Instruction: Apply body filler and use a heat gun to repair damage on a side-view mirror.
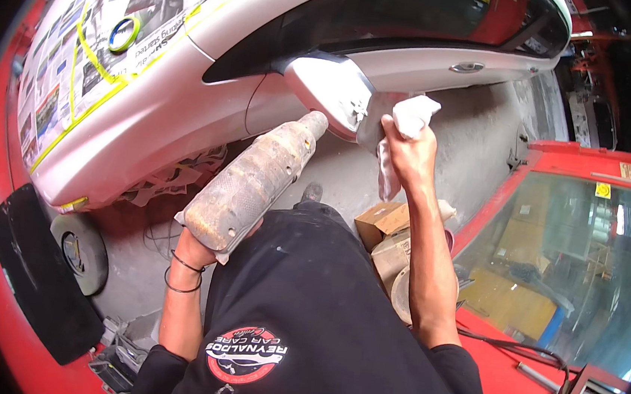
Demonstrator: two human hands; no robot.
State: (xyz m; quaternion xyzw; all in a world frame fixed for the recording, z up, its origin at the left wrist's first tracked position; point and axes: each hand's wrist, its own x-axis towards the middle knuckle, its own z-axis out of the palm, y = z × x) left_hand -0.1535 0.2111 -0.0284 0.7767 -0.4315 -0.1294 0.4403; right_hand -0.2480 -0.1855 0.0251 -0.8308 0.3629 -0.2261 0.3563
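Left hand (197,248) is wrapped around the lower end of a rusty metal canister (249,184), narrow end up near the car's white mirror (325,89). Right hand (412,159) has a white rag (414,115) bunched in its fist.

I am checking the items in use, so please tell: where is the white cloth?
In the head view, the white cloth is right of centre, in the upper half, bunched in the right hand, just right of the side mirror.
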